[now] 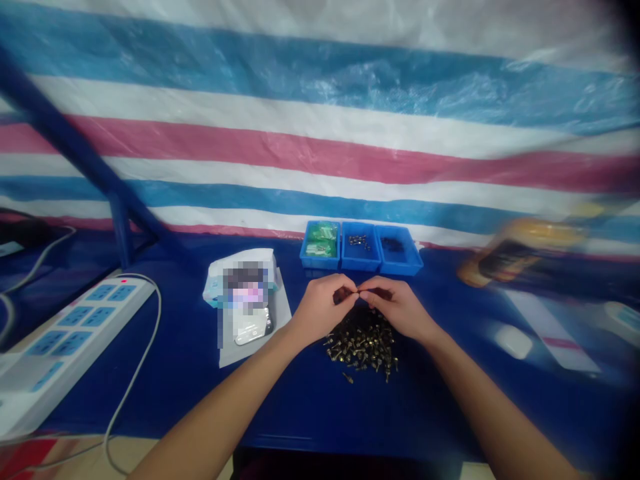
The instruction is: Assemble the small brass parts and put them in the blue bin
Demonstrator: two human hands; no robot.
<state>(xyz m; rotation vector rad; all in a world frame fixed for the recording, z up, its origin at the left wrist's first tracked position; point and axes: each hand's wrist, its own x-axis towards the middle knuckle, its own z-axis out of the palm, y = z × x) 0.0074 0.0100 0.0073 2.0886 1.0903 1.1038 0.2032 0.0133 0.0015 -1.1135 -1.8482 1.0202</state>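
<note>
Across the blue table (420, 413), backed by a striped plastic sheet (350, 120), two bare forearms reach in from the near edge and slant inward until the hands meet over the middle. On the left lies a long white power strip (80, 333); on the right, a bottle (515, 250) shows only as a blur. Beyond the hands, three small blue trays stand side by side: the left tray (320, 263) has green and white packets, the middle tray (360, 265) a few metal bits, the right tray (401, 269) some dark bits too small to name.

Just below the hands is a heap of brassy metal parts (363, 343), screw-like, loose on the table. The step in hand looks like fine fingertip work on one piece, and the next move seems to call for a steady, light pinch with both hands kept close.

The left hand (323, 303) and right hand (397, 307) face each other, wrists low, fingers curled. On each, thumb and forefinger are pressed nearly together, appearing to pinch one tiny piece (358, 292) where the tips meet, above the heap's far side. Its shape cannot be made out.
</note>
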